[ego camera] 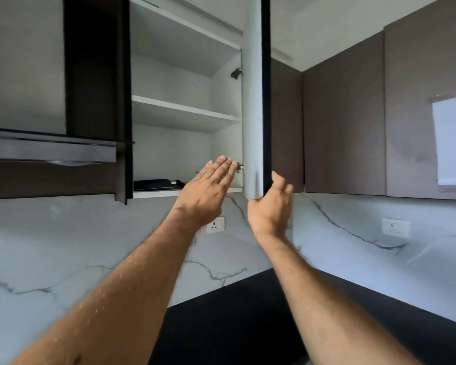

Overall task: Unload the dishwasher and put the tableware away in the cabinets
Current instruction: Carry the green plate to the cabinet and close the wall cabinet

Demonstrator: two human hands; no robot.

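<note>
An upper cabinet point(184, 114) stands open, with white shelves inside. Its door point(256, 101) swings out toward me, edge-on. A flat black tray point(157, 184) lies on the bottom shelf at the left. My left hand point(208, 188) reaches up to the bottom shelf with fingers straight and holds nothing. My right hand point(271, 204) is at the door's lower edge, fingers loosely curled around the far side and thumb near the white inner face. No tableware is in either hand.
A range hood point(50, 151) juts out at the left. Closed dark cabinets point(353, 127) run to the right. The marble backsplash carries a socket point(216, 224) and a second socket point(395, 226). A black countertop point(234, 325) lies below.
</note>
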